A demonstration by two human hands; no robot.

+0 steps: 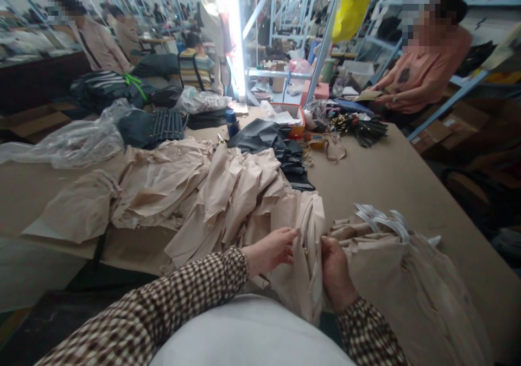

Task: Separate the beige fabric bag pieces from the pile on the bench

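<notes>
My left hand (pixel 272 252) and my right hand (pixel 334 271) both pinch one beige fabric piece (pixel 304 246) at the near edge of the table, just in front of my body. The piece hangs down between the hands. Left of it spreads a heap of similar beige fabric pieces (pixel 195 192). To the right lies another beige stack (pixel 407 279) with white tape strips (pixel 382 222) on top. Both sleeves are brown checked.
Black fabric (pixel 280 149), a blue bottle (pixel 232 122), an orange box (pixel 295 119) and clear plastic bags (pixel 77 138) lie farther back on the brown table (pixel 407 176). A person in a pink top (pixel 423 78) works at the far right; others sit at the back left.
</notes>
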